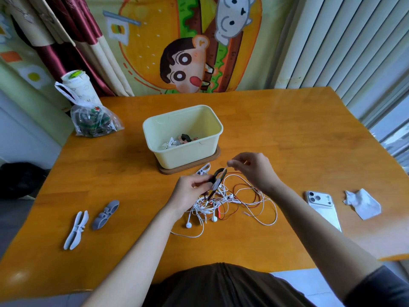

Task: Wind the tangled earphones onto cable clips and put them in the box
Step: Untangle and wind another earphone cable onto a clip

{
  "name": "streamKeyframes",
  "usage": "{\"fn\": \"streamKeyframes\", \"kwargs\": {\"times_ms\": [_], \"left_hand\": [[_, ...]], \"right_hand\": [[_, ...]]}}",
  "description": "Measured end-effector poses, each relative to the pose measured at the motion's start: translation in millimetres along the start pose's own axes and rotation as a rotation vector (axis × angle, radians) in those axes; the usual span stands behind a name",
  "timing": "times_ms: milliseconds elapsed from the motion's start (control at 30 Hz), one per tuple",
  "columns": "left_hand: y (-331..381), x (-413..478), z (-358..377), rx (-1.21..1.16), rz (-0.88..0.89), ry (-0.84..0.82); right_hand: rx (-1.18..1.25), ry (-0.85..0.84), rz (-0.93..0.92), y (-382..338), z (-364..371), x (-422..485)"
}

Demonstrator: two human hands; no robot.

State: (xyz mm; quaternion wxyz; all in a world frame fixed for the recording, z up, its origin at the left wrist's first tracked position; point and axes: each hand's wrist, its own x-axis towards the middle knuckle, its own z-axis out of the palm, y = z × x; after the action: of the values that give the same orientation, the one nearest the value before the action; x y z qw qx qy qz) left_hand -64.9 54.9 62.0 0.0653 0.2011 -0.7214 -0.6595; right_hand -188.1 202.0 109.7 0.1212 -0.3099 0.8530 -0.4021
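A tangle of white and red earphone cables point(223, 204) lies on the wooden table in front of me. My left hand point(190, 191) grips a black cable clip point(215, 182) just above the tangle. My right hand point(252, 169) pinches a white cable end close to the clip's upper tip. Behind them stands the pale yellow box point(212, 125) on a brown lid, with several wound earphones inside. A white clip point(204, 169) lies by the box's base. At the left lie a light clip point(76, 229) and a grey clip point(105, 214).
A white phone point(323, 207) and a crumpled tissue point(363, 206) lie at the right. A plastic bag point(93, 120) and a cup point(76, 85) stand at the back left corner. The table's near edge is by my body.
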Motion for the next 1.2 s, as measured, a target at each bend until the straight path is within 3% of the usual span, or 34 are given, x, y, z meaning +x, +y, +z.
{"fn": "streamKeyframes", "kwargs": {"times_ms": [233,467,667,833,1033,1200], "left_hand": [[8,-7,1,-0.142,-0.007,-0.078],[22,0,7,-0.365,0.040,0.012],[26,4,9,-0.752,-0.093,0.114],[27,5,6,-0.779,-0.147,0.234],[24,6,5,-0.586,-0.147,0.401],[20,9,5,-0.626,-0.263,0.485]], "right_hand": [[0.048,0.023,0.052,7,10,-3],[0.157,-0.052,0.055,9,32,-18],[0.346,-0.070,0.078,-3,58,-31],[0.334,-0.111,0.067,-7,65,-35],[0.166,-0.121,0.048,-7,63,-40],[0.092,-0.113,0.013,-7,59,-45]]}}
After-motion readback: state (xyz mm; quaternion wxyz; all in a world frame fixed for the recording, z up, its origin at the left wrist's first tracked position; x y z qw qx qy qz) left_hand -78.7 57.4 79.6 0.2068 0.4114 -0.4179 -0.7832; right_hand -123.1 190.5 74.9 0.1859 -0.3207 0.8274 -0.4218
